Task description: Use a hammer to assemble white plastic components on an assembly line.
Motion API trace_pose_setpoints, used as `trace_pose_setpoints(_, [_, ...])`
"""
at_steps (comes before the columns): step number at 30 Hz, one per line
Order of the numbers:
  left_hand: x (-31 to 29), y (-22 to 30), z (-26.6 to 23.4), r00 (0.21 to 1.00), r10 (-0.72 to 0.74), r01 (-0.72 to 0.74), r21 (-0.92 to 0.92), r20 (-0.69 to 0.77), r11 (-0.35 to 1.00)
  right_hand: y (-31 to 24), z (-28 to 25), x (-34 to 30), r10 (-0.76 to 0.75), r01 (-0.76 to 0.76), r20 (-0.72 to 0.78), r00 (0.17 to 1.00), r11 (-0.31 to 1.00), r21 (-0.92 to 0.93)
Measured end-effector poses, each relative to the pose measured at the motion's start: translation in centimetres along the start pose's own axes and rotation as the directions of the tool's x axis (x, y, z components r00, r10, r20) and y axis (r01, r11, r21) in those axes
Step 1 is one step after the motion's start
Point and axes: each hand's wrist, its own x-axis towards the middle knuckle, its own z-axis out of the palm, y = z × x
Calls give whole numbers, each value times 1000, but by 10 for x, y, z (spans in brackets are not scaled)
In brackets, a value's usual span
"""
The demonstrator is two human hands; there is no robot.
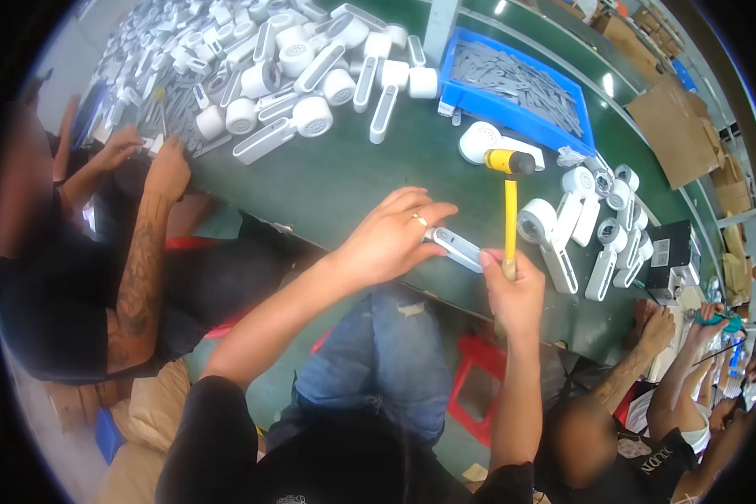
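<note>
Over the near edge of the bench, my left hand (386, 239) grips one end of a white plastic handle piece (459, 249) with a long grey inset; that end is covered by my fingers. My right hand (517, 294) pinches the piece's other end between thumb and finger. In that same hand stands a mallet (511, 210) with a yellow shaft and a yellow and black head, held upright. Just beyond the mallet head lies a white round-headed part (480, 143) with a handle.
A big heap of white round-headed parts (311, 118) covers the far left. A blue tray (512, 113) of grey strips stands at the back. More white parts (575, 223) lie to the right, near a black box (674, 256). Co-workers sit on both sides; a red stool (479, 361) is below.
</note>
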Motion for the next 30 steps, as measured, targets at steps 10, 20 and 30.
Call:
trace_pose_setpoints(10, [7, -10, -6, 982, 172, -174, 12, 83, 985, -23, -11, 18, 60, -36, 146, 987, 985, -167])
trace_pose_setpoints(20, [1, -12, 0, 985, 169, -168, -37, 40, 985, -34, -16, 8, 285, -259, 157, 946, 951, -167])
trace_pose_setpoints(30, [0, -16, 6, 1000, 0, -2, -105, -10, 994, -28, -13, 16, 123, -83, 217, 968, 979, -186])
